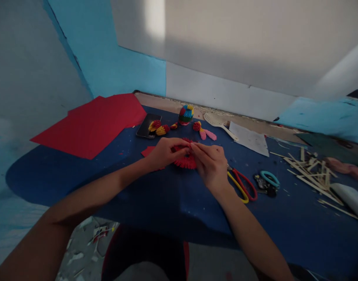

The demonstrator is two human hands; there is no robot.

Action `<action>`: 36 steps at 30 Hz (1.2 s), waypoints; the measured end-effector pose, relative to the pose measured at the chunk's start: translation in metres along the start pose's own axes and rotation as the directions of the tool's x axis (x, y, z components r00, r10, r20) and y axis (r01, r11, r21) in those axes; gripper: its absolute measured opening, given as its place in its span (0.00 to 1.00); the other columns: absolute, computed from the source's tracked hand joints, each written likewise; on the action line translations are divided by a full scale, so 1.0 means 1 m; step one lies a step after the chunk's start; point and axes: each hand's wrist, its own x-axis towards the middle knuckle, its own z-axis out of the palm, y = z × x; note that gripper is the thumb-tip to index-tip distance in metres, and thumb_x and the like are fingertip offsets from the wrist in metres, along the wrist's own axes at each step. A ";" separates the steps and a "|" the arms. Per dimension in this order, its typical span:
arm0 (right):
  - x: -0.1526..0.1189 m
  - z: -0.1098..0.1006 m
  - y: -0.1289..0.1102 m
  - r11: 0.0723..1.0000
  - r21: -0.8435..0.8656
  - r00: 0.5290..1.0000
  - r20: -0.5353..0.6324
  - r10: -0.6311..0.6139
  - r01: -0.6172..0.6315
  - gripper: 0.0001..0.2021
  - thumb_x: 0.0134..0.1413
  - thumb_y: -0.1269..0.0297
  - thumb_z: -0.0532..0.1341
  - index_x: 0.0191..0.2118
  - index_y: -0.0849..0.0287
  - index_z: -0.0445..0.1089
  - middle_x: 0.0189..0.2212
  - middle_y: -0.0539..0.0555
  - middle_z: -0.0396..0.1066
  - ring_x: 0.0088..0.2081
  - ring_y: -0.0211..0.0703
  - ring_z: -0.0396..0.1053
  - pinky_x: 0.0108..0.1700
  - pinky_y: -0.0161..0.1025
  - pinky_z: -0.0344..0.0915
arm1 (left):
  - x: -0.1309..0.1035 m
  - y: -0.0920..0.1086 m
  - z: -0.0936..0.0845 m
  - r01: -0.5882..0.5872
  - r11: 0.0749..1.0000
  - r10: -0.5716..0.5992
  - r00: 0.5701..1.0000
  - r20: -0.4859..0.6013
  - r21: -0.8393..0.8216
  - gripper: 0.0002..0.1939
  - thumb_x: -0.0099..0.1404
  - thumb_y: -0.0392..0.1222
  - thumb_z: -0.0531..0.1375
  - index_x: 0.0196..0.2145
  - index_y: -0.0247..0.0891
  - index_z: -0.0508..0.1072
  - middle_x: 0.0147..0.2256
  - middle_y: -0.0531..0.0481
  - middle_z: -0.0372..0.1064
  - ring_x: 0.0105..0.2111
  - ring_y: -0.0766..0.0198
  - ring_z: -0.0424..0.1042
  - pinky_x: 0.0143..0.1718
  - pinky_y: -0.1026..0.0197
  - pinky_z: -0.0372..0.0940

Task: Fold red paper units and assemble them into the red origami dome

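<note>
Both hands meet over a red ring of folded paper pieces (186, 162) on the dark blue table. My left hand (168, 151) is closed, thumb and fingertips pinched at the ring's upper part. From the other side my right hand (210, 160) pinches at the same spot, its fingertips touching the left ones. Whatever small piece sits between the fingertips is too small and dark to make out. A red paper scrap (148, 151) lies partly under my left hand. Behind the ring stand a multicoloured folded-paper ball (186, 114) and a red, yellow and pink paper piece (202, 132).
Large red sheets (93, 125) and a phone (148, 127) lie to the left. Red-and-yellow-handled pliers (245, 183), a teal ring (269, 178), a hairbrush (216, 121), white paper (249, 137) and scattered thin sticks (315, 171) occupy the right side. A wall rises behind.
</note>
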 end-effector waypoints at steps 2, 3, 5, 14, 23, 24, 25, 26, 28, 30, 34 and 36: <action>0.000 0.000 0.001 1.000 0.027 1.000 -0.027 -0.003 0.004 0.12 0.63 0.70 0.57 0.49 0.59 0.74 0.42 0.58 0.79 0.38 0.39 0.74 0.40 0.39 0.62 | -0.001 0.001 -0.001 0.003 0.997 -0.004 1.000 -0.021 -0.071 0.13 0.63 0.47 0.61 0.38 0.34 0.78 0.35 0.47 0.78 0.34 0.65 0.75 0.35 0.67 0.67; -0.001 0.000 0.001 1.000 0.018 0.999 -0.042 -0.001 0.001 0.12 0.63 0.71 0.57 0.48 0.58 0.74 0.42 0.58 0.78 0.38 0.39 0.74 0.40 0.39 0.62 | -0.001 0.001 -0.002 0.009 0.994 -0.011 1.000 -0.019 -0.105 0.13 0.63 0.47 0.62 0.39 0.34 0.78 0.36 0.47 0.78 0.34 0.65 0.75 0.35 0.68 0.67; -0.002 0.000 0.001 1.000 -0.017 0.998 -0.064 0.003 -0.004 0.12 0.63 0.71 0.56 0.46 0.57 0.75 0.43 0.57 0.78 0.40 0.40 0.75 0.41 0.40 0.63 | -0.002 0.003 -0.002 0.027 0.988 -0.029 1.000 -0.006 -0.150 0.13 0.61 0.47 0.63 0.39 0.35 0.78 0.35 0.47 0.78 0.34 0.66 0.75 0.34 0.68 0.68; 0.002 -0.001 0.001 1.000 0.007 0.994 -0.103 -0.023 0.024 0.10 0.60 0.73 0.59 0.45 0.58 0.75 0.41 0.57 0.79 0.42 0.44 0.76 0.42 0.42 0.67 | -0.002 0.006 -0.001 0.032 0.997 -0.034 0.999 -0.023 -0.074 0.09 0.62 0.43 0.63 0.35 0.35 0.80 0.32 0.48 0.79 0.30 0.67 0.75 0.32 0.68 0.67; 0.007 -0.001 0.006 0.865 0.387 0.946 0.183 0.268 -0.320 0.10 0.57 0.66 0.63 0.45 0.57 0.73 0.40 0.54 0.78 0.40 0.42 0.76 0.44 0.40 0.71 | 0.002 -0.004 -0.010 -0.265 0.939 0.276 0.961 -0.018 0.217 0.07 0.65 0.38 0.61 0.37 0.36 0.79 0.34 0.47 0.79 0.34 0.67 0.77 0.38 0.68 0.69; 0.007 -0.001 0.007 0.844 0.411 0.937 0.201 0.286 -0.345 0.09 0.56 0.67 0.63 0.43 0.56 0.74 0.38 0.53 0.79 0.39 0.41 0.76 0.42 0.39 0.71 | 0.002 -0.006 -0.009 -0.283 0.935 0.292 0.956 -0.010 0.216 0.07 0.65 0.38 0.61 0.37 0.36 0.79 0.35 0.47 0.79 0.35 0.67 0.77 0.38 0.68 0.69; 0.007 -0.001 0.008 0.826 0.429 0.929 0.213 0.302 -0.366 0.07 0.56 0.67 0.64 0.41 0.56 0.74 0.37 0.52 0.78 0.38 0.40 0.76 0.42 0.39 0.71 | 0.002 -0.007 -0.009 -0.293 0.932 0.300 0.954 -0.001 0.211 0.07 0.65 0.38 0.60 0.38 0.36 0.79 0.36 0.47 0.79 0.35 0.67 0.78 0.39 0.67 0.69; 0.007 -0.002 0.008 0.810 0.443 0.923 0.222 0.315 -0.383 0.06 0.55 0.67 0.64 0.40 0.56 0.75 0.36 0.51 0.78 0.37 0.40 0.75 0.41 0.38 0.71 | 0.002 -0.008 -0.009 -0.293 0.934 0.297 0.955 0.011 0.206 0.07 0.65 0.37 0.60 0.38 0.36 0.80 0.36 0.47 0.79 0.35 0.67 0.78 0.39 0.67 0.70; 0.008 -0.002 0.008 0.787 0.460 0.911 0.237 0.338 -0.412 0.05 0.53 0.68 0.65 0.38 0.55 0.75 0.34 0.50 0.78 0.36 0.40 0.75 0.40 0.38 0.71 | 0.002 -0.009 -0.009 -0.270 0.944 0.268 0.963 0.038 0.189 0.07 0.65 0.38 0.61 0.38 0.37 0.80 0.36 0.47 0.79 0.35 0.66 0.78 0.40 0.66 0.70; 0.009 -0.003 0.007 0.776 0.467 0.905 0.239 0.352 -0.424 0.05 0.52 0.69 0.66 0.36 0.56 0.76 0.33 0.50 0.78 0.34 0.39 0.75 0.38 0.37 0.71 | 0.002 -0.008 -0.009 -0.233 0.958 0.228 0.972 0.052 0.165 0.07 0.64 0.39 0.61 0.38 0.38 0.80 0.36 0.47 0.80 0.35 0.66 0.78 0.40 0.66 0.70; 0.009 -0.002 0.006 0.773 0.456 0.897 0.235 0.373 -0.441 0.03 0.52 0.69 0.65 0.34 0.56 0.77 0.30 0.50 0.78 0.32 0.39 0.75 0.36 0.37 0.71 | 0.002 -0.003 -0.009 -0.140 0.986 0.134 0.988 0.074 0.092 0.08 0.63 0.40 0.62 0.36 0.37 0.80 0.33 0.47 0.79 0.30 0.67 0.76 0.32 0.68 0.68; 0.008 -0.002 0.006 0.763 0.455 0.888 0.247 0.387 -0.459 0.04 0.53 0.68 0.65 0.34 0.56 0.77 0.30 0.50 0.78 0.31 0.39 0.75 0.36 0.37 0.71 | 0.002 -0.001 -0.009 -0.071 0.996 0.066 0.995 0.079 0.060 0.08 0.62 0.40 0.62 0.35 0.36 0.81 0.32 0.48 0.79 0.28 0.68 0.75 0.29 0.69 0.66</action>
